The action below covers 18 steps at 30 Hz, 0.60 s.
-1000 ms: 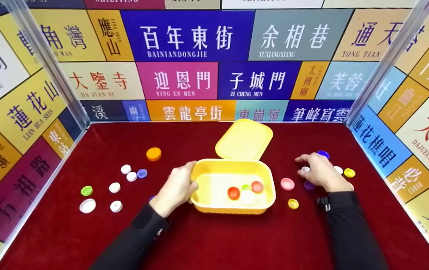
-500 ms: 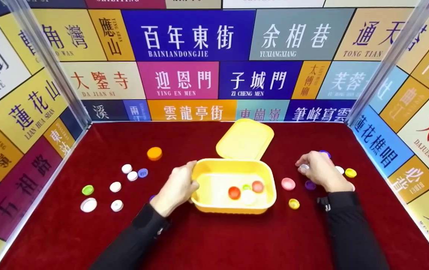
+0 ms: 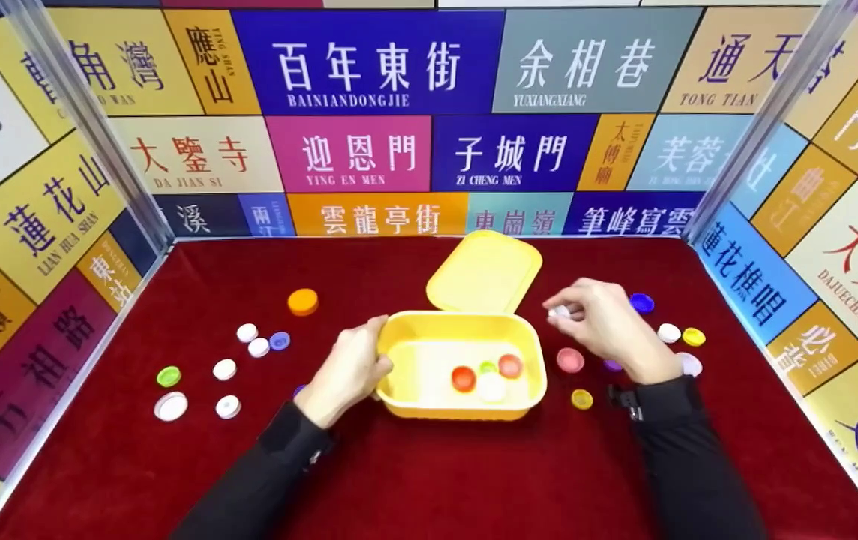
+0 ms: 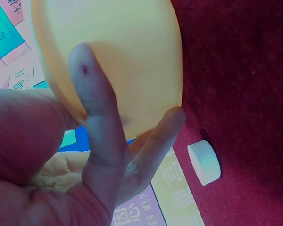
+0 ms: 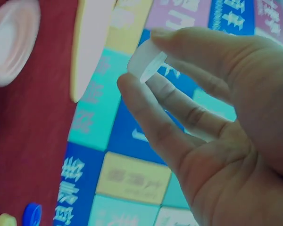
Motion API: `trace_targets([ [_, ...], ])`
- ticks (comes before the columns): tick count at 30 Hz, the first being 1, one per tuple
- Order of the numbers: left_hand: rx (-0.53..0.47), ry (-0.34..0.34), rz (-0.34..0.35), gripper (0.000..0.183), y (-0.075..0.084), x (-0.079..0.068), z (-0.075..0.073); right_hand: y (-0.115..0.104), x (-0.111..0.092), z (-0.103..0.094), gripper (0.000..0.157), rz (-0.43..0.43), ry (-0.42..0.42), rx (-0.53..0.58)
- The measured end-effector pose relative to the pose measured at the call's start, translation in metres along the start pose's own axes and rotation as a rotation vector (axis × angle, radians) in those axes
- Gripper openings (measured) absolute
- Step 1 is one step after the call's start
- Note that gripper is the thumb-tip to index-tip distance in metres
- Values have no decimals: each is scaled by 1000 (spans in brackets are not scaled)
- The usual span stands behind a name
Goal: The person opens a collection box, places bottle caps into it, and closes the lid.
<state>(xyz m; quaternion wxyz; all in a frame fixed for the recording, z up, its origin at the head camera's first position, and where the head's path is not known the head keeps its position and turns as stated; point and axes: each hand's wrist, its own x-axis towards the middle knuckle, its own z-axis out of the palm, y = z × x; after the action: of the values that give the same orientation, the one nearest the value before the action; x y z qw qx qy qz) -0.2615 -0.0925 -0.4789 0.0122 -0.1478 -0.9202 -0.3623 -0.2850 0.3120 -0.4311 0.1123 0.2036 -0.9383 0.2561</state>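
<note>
A yellow plastic box (image 3: 459,412) stands uncovered in the middle of the head view, with red, green and white caps inside. My left hand (image 3: 346,373) holds its left end; the left wrist view shows fingers against the yellow wall (image 4: 141,66). Right of the box, my right hand (image 3: 613,322) pinches a white bottle cap (image 5: 146,61) between thumb and fingertips, above the cloth. A pink cap (image 3: 570,360) and a yellow cap (image 3: 582,399) lie below this hand. A purple cap (image 3: 612,365) is partly hidden by it.
The yellow lid (image 3: 485,271) lies behind the box. Several caps are scattered at left, including an orange cap (image 3: 303,301) and a green cap (image 3: 169,376). At far right lie a blue cap (image 3: 641,303) and others. Printed walls surround the red cloth (image 3: 429,480).
My right hand has picked up the white cap from the cloth and moved left with it, towards the box. My left hand stays on the box. The head view has shifted slightly.
</note>
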Motion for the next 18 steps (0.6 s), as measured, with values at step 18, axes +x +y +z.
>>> trace_targets([
  [18, -22, -14, -39, 70, 2, 0, 0, -57, -5, 44, 20, -304, -298, -40],
])
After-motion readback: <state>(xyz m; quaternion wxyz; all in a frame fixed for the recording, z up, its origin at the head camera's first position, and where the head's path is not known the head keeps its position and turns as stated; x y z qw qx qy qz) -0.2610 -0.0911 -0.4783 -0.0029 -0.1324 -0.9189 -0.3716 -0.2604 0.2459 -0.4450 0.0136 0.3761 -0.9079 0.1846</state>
